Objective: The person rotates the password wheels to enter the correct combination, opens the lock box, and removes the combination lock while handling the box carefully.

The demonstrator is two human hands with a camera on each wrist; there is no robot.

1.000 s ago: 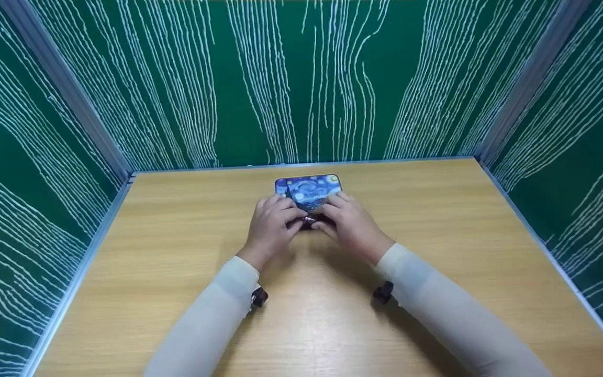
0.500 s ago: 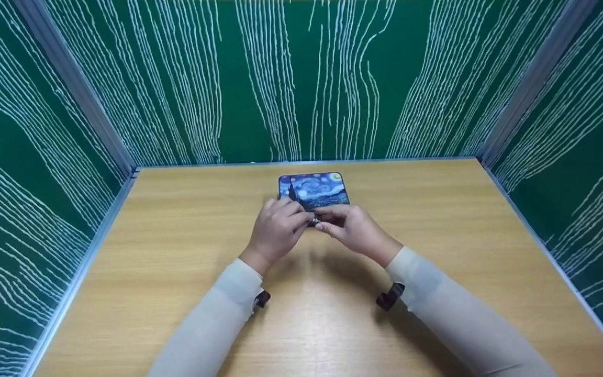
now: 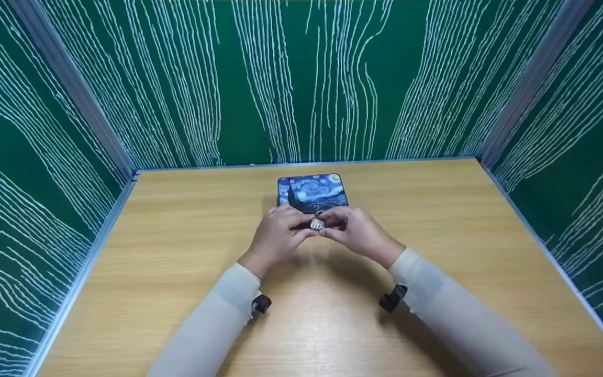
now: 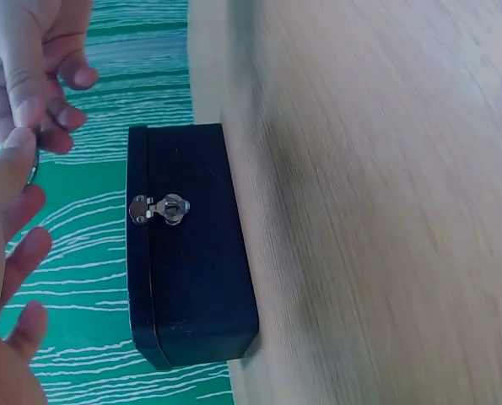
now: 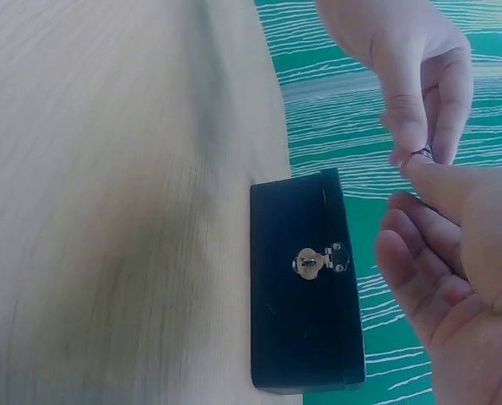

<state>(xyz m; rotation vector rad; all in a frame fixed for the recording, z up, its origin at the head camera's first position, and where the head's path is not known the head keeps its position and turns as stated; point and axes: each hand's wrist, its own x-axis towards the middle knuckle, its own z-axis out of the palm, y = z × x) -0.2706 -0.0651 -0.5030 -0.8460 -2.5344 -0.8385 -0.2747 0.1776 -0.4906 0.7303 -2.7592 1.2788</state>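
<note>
A small silver padlock (image 3: 317, 224) with a row of dark marks is held between both hands, just in front of the box. My left hand (image 3: 279, 233) pinches it from the left by thumb and forefinger. From the other side, my right hand (image 3: 356, 233) pinches it the same way. In the wrist views the fingers cover most of it. The dark box (image 4: 196, 278) has a blue painted lid (image 3: 314, 191), which is down. On its front, the metal hasp (image 5: 310, 262) lies over a staple, with no lock through it.
The box stands on a wooden table (image 3: 312, 324) near its back edge. Green panels (image 3: 301, 78) with white wavy lines rise at the back and sides, joined by grey posts (image 3: 74, 89).
Both hands have drawn back from the box's lid and front. The padlock has come away from the box front and now shows between the fingertips. The box stays in place.
</note>
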